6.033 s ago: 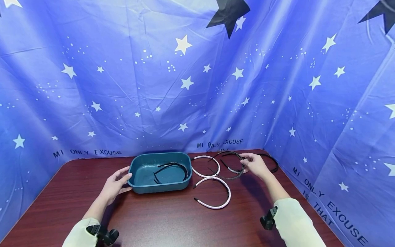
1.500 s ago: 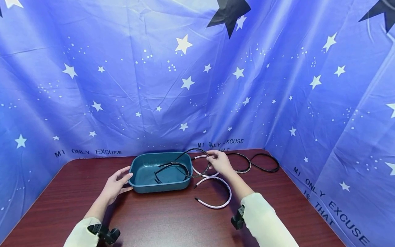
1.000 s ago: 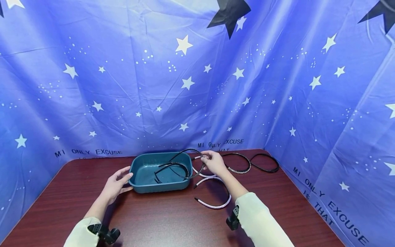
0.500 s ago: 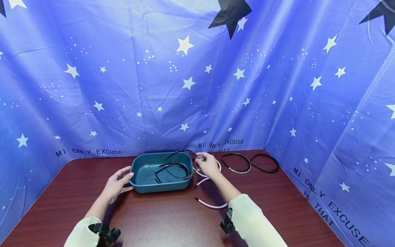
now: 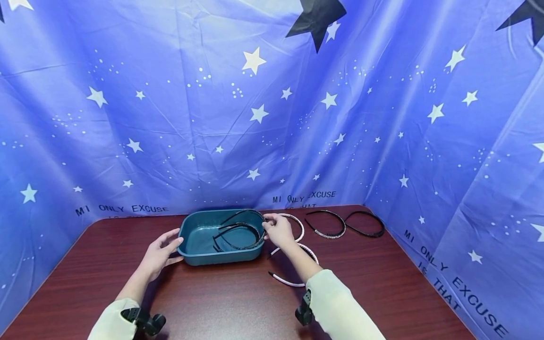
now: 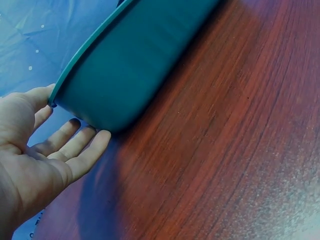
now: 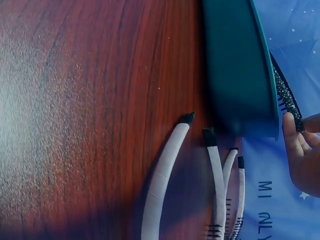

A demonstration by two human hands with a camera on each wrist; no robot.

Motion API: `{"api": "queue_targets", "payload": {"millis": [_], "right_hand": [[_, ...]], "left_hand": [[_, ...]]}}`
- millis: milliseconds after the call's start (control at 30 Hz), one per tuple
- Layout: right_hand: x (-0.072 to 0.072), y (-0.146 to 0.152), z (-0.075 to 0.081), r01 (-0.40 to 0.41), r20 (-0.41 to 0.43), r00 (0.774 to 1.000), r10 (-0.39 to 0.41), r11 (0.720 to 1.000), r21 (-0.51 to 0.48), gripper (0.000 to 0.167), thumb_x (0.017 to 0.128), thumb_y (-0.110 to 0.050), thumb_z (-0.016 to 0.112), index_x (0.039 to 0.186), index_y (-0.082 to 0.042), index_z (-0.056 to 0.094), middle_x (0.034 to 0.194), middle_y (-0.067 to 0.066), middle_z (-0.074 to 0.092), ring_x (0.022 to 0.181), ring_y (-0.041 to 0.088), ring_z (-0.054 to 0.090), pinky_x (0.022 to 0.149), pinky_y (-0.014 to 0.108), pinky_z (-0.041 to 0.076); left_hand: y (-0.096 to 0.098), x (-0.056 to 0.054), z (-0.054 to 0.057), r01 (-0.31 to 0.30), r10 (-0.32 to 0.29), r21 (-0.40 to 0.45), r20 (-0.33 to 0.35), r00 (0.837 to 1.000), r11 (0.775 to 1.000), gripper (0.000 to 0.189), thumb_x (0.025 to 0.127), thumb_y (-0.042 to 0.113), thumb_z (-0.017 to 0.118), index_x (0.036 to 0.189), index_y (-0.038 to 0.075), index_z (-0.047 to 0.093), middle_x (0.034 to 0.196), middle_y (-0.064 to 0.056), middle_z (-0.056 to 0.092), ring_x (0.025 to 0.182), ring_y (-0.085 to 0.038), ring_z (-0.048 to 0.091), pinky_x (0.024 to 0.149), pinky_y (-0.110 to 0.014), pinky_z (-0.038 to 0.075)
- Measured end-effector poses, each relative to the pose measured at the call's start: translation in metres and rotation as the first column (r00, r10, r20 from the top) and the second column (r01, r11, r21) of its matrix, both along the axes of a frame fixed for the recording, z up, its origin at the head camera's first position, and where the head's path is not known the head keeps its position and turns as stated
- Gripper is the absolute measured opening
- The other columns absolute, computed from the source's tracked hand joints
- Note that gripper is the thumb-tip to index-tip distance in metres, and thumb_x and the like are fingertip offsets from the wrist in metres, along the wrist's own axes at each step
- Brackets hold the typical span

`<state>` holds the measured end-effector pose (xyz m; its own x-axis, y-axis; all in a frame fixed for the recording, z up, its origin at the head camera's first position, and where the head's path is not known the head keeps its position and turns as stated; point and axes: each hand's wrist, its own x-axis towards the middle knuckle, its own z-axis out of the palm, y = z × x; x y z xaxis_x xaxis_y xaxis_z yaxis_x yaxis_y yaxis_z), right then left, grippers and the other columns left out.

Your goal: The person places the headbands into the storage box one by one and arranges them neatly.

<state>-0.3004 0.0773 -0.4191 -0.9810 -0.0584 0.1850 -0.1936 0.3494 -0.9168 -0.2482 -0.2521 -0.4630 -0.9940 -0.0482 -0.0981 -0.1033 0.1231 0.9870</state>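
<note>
Right hand cut off by the edge of the right wrist view; its fingers cover part of the dark glittery headband, the basin wall more. Basin runs out of both wrist views. Dark headbands in the basin overlap; count unclear. Right hand and forearm hide stretches of the far white headband and near white headband. Left hand cropped at the wrist. Both sleeves cropped on the near side. Curtain lettering partly lost behind the table.
</note>
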Motion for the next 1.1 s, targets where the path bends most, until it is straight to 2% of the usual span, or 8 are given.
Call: {"api": "queue_targets", "payload": {"millis": [100, 233, 333, 400, 500, 567, 833, 1100], "right_hand": [[0.002, -0.003, -0.001, -0.004, 0.003, 1.000, 0.004, 1.000, -0.001, 0.027, 0.087, -0.002, 0.059, 0.114, 0.005, 0.062, 0.069, 0.001, 0.052, 0.058, 0.035, 0.064, 0.054, 0.032, 0.058], [0.005, -0.006, 0.001, -0.002, 0.017, 1.000, 0.002, 1.000, 0.002, 0.028, 0.087, -0.002, 0.059, 0.114, 0.005, 0.061, 0.070, 0.002, 0.052, 0.061, 0.037, 0.064, 0.057, 0.036, 0.058], [0.006, -0.009, 0.001, 0.002, 0.029, 1.000, -0.002, 1.000, 0.016, 0.029, 0.088, -0.003, 0.059, 0.116, 0.004, 0.061, 0.071, 0.001, 0.051, 0.058, 0.033, 0.064, 0.062, 0.043, 0.058], [0.007, -0.010, 0.000, 0.009, 0.036, 0.999, -0.010, 1.000, 0.028, 0.028, 0.088, -0.003, 0.059, 0.116, 0.003, 0.061, 0.070, 0.000, 0.050, 0.053, 0.026, 0.062, 0.062, 0.043, 0.058], [0.007, -0.013, 0.000, 0.011, 0.029, 0.999, -0.013, 0.999, 0.050, 0.028, 0.088, -0.004, 0.060, 0.116, 0.002, 0.062, 0.070, 0.000, 0.049, 0.048, 0.014, 0.059, 0.057, 0.036, 0.058], [0.007, -0.014, 0.001, 0.008, 0.029, 1.000, -0.010, 0.998, 0.064, 0.028, 0.088, -0.004, 0.060, 0.116, 0.001, 0.062, 0.069, 0.000, 0.049, 0.048, 0.012, 0.059, 0.053, 0.030, 0.057], [0.007, -0.019, 0.002, -0.007, 0.060, 0.998, 0.001, 0.996, 0.089, 0.029, 0.090, -0.006, 0.060, 0.118, 0.000, 0.060, 0.069, 0.000, 0.047, 0.064, 0.034, 0.067, 0.049, 0.023, 0.053], [0.009, -0.021, 0.004, -0.017, 0.049, 0.999, 0.010, 0.990, 0.139, 0.029, 0.090, -0.006, 0.060, 0.118, 0.001, 0.060, 0.074, 0.008, 0.054, 0.062, 0.031, 0.066, 0.048, 0.021, 0.052]], "left_hand": [[-0.001, 0.001, 0.000, 0.007, -0.007, -0.006, -0.003, 1.000, 1.000, 0.066, 0.094, 0.038, 0.053, 0.146, 0.007, 0.027, 0.129, -0.017, 0.039, 0.111, -0.026, 0.053, 0.084, -0.040, 0.056], [-0.001, 0.001, 0.001, 0.009, -0.009, -0.004, -0.003, 1.000, 1.000, 0.066, 0.095, 0.038, 0.053, 0.146, 0.007, 0.026, 0.128, -0.016, 0.039, 0.110, -0.025, 0.053, 0.084, -0.039, 0.056], [-0.001, 0.001, 0.000, 0.002, -0.002, 0.000, 0.004, 1.000, 1.000, 0.065, 0.094, 0.038, 0.053, 0.146, 0.008, 0.027, 0.127, -0.016, 0.039, 0.111, -0.026, 0.052, 0.083, -0.038, 0.057], [0.000, 0.001, 0.000, 0.005, -0.005, -0.003, 0.001, 1.000, 1.000, 0.065, 0.095, 0.037, 0.053, 0.146, 0.007, 0.026, 0.128, -0.016, 0.039, 0.112, -0.028, 0.051, 0.083, -0.038, 0.057], [0.000, 0.001, 0.000, 0.008, -0.008, -0.001, -0.004, 1.000, 1.000, 0.065, 0.095, 0.037, 0.053, 0.146, 0.007, 0.027, 0.128, -0.017, 0.039, 0.114, -0.030, 0.050, 0.084, -0.039, 0.057], [0.001, 0.001, 0.000, 0.010, -0.010, -0.001, -0.009, 1.000, 1.000, 0.065, 0.096, 0.036, 0.052, 0.146, 0.006, 0.026, 0.128, -0.017, 0.039, 0.115, -0.031, 0.049, 0.084, -0.039, 0.056], [0.001, 0.001, -0.001, 0.006, -0.006, 0.002, 0.008, 1.000, 1.000, 0.064, 0.096, 0.035, 0.052, 0.147, 0.007, 0.025, 0.128, -0.017, 0.039, 0.115, -0.031, 0.048, 0.084, -0.039, 0.056], [0.001, 0.000, -0.001, 0.001, -0.001, 0.004, 0.002, 1.000, 1.000, 0.064, 0.096, 0.035, 0.052, 0.147, 0.007, 0.025, 0.128, -0.016, 0.039, 0.115, -0.031, 0.048, 0.085, -0.041, 0.056]]}}
